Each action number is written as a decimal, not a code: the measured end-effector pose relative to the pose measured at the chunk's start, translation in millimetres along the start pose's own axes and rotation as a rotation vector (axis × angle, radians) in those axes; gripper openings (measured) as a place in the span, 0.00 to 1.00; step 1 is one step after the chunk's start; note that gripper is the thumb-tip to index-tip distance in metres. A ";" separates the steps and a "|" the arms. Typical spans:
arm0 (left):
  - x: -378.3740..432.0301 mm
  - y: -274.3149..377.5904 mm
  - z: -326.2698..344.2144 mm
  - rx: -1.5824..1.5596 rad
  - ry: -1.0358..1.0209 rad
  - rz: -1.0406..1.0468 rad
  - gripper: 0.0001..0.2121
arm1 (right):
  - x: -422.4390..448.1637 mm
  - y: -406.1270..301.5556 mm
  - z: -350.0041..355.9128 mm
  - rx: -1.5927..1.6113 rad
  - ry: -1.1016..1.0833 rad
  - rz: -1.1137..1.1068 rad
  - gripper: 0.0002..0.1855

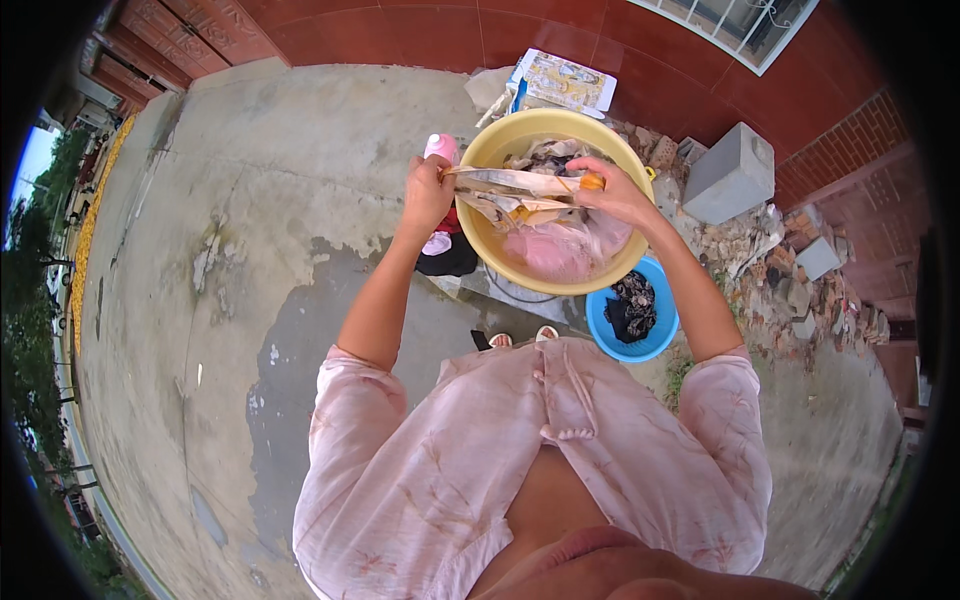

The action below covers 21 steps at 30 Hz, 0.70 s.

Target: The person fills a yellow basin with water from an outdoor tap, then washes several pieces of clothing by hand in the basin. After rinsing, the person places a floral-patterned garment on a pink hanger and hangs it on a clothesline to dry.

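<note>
Stretched between my two hands is a wet, pale patterned garment (517,182) with orange parts. My left hand (430,189) grips one end by the left rim of a large yellow plastic basin (474,259). On the basin's right side, my right hand (609,192) pinches the other end, where an orange bit of cloth shows. The basin holds water and soaking laundry. Pink sheer fabric (551,250) lies at its near side, and a white-and-dark cloth (551,155) is bunched at its far side.
A pink bottle with a white cap (442,148) stands left of the basin, above black and red clothes (448,259). A blue basin (665,339) with dark patterned cloth sits near right. Behind are a printed carton (566,81), a concrete block (731,176) and brick rubble (795,262).
</note>
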State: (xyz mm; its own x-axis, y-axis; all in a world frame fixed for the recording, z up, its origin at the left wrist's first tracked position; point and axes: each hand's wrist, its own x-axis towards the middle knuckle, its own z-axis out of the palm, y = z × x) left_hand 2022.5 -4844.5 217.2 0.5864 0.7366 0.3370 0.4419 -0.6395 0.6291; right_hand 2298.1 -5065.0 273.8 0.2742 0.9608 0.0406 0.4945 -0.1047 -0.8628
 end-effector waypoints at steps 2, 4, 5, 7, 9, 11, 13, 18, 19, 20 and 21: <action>4.3 7.5 8.5 0.073 -0.019 -0.122 0.13 | -7.7 18.9 4.0 -0.496 0.031 -0.077 0.13; 15.7 37.4 24.9 -0.628 -0.130 -0.521 0.16 | 11.2 43.5 -6.2 -0.215 0.017 0.202 0.14; 23.1 53.3 30.7 -0.977 -0.184 -0.724 0.18 | 20.7 49.8 -13.9 -0.072 0.009 0.331 0.15; 42.3 83.6 22.2 -1.126 -0.158 -0.705 0.20 | 35.4 8.3 -25.2 0.148 0.201 0.309 0.17; 64.6 131.0 -5.9 -1.070 -0.043 -0.628 0.19 | 46.8 -46.5 -46.3 0.363 0.260 0.296 0.19; 97.4 136.3 -27.6 -1.066 -0.023 -0.447 0.17 | 52.8 -105.0 -66.0 0.414 0.296 0.029 0.19; 111.1 180.3 -65.0 -1.040 0.076 -0.302 0.19 | 55.1 -152.5 -90.3 0.339 0.340 -0.133 0.19; 163.6 234.2 -123.8 -1.082 0.075 0.006 0.11 | 57.2 -234.5 -157.8 0.434 0.385 -0.413 0.10; 170.6 237.7 -129.6 -1.009 0.072 0.058 0.10 | 48.1 -247.3 -166.0 0.450 0.509 -0.395 0.10; 168.2 241.0 -147.2 -0.976 0.039 0.127 0.09 | 40.1 -262.2 -169.1 0.476 0.539 -0.407 0.09; 163.7 240.3 -152.7 -0.962 -0.011 0.191 0.08 | 32.1 -263.0 -171.9 0.484 0.581 -0.402 0.09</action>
State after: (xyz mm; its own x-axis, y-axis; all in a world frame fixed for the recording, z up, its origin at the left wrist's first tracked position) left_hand 2121.0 -4844.0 530.5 0.5993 0.6338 0.4890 -0.3998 -0.2922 0.8688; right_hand 2318.6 -5050.7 588.7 0.5984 0.6034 0.5272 0.2741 0.4641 -0.8423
